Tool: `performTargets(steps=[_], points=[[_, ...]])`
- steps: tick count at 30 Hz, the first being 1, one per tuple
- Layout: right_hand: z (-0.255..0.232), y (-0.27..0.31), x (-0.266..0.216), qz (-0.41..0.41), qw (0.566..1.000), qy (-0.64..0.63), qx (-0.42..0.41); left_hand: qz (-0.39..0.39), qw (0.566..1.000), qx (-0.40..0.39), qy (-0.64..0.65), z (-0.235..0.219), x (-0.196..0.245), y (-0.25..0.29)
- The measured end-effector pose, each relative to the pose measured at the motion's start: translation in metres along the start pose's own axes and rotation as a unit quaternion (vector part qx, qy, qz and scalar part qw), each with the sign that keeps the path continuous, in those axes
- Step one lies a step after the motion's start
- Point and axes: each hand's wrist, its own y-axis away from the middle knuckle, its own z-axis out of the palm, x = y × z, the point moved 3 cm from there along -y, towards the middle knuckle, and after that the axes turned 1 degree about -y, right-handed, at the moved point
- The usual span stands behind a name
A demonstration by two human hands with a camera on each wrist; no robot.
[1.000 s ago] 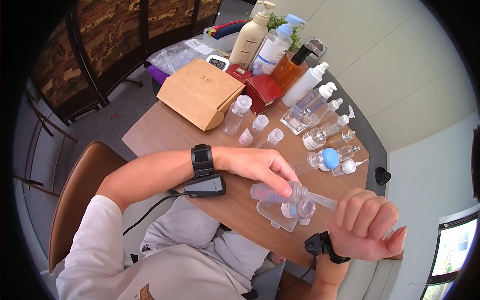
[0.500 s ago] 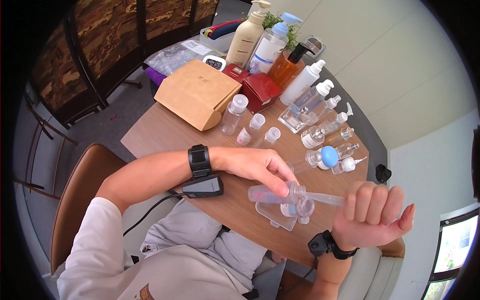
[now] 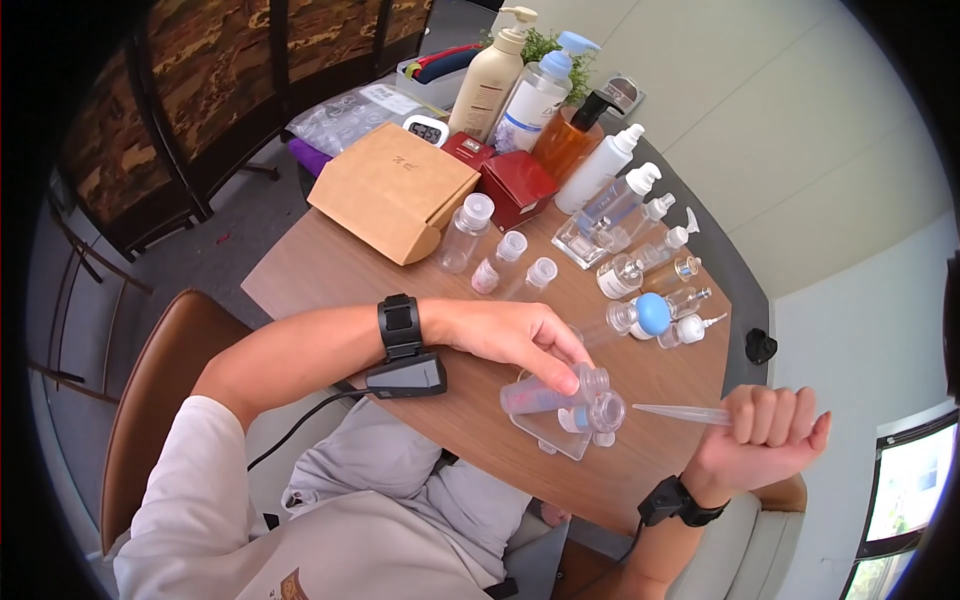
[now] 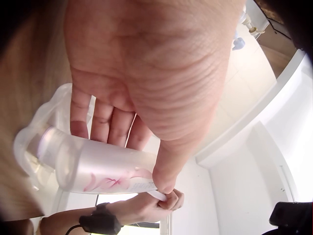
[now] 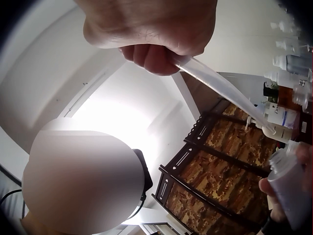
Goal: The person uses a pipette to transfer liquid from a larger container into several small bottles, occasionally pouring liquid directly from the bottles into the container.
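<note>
In the head view my left hand holds a translucent plastic bottle tilted nearly onto its side, its uncapped neck facing right. Pink flower print shows on this bottle in the left wrist view, with the thumb along one side and the fingers behind. My right hand is raised on the right, fingers curled round a clear plastic pipette. The pipette's tip points left, a short gap from the bottle's mouth. Just below the held bottle, a small open clear bottle with a blue label is at a clear tray.
Three clear capped bottles, one of them large, stand beyond my left forearm. A cardboard box and a red box are behind them. Pump and spray bottles, including a white one, line the far right edge. A blue ball-shaped top stands nearer.
The pipette has come out of the held bottle's mouth as my right hand moved right. My left hand keeps its hold on the bottle in nearly the same place.
</note>
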Motion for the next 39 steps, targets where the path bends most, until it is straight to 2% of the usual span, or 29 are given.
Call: performTargets(steps=[4, 7, 8, 10, 12, 14, 19, 21, 34, 39], points=[[-0.024, 0.017, 0.008, 0.017, 0.999, 0.045, -0.001, -0.005, 1.000, -0.001, 0.000, 0.001, -0.003, -0.002], [-0.034, 0.023, 0.020, 0.082, 0.996, 0.027, -0.014, -0.016, 1.000, -0.005, 0.009, 0.000, -0.007, -0.003], [-0.037, 0.025, 0.023, 0.080, 0.996, 0.027, -0.008, -0.020, 1.000, -0.002, 0.008, -0.001, -0.007, -0.003], [-0.039, 0.028, 0.032, 0.119, 0.990, 0.058, -0.041, -0.024, 1.000, -0.004, 0.009, 0.002, -0.006, -0.004], [-0.041, 0.031, 0.035, 0.119, 0.990, 0.073, -0.034, -0.016, 1.000, 0.013, 0.005, 0.003, -0.006, -0.004], [-0.039, 0.033, 0.039, 0.121, 0.986, 0.091, -0.072, -0.013, 1.000, 0.011, -0.001, 0.001, -0.009, -0.005], [-0.036, 0.036, 0.045, 0.132, 0.981, 0.101, -0.100, -0.002, 1.000, 0.007, -0.008, 0.000, -0.009, -0.005], [-0.034, 0.037, 0.048, 0.134, 0.980, 0.104, -0.104, -0.024, 1.000, 0.002, -0.015, -0.001, -0.010, -0.005], [-0.041, 0.042, 0.063, 0.163, 0.977, 0.121, -0.065, -0.027, 0.999, 0.011, -0.034, -0.002, -0.015, -0.006], [-0.044, 0.042, 0.067, 0.178, 0.973, 0.133, -0.060, 0.001, 0.999, 0.018, -0.039, 0.000, -0.013, -0.005]])
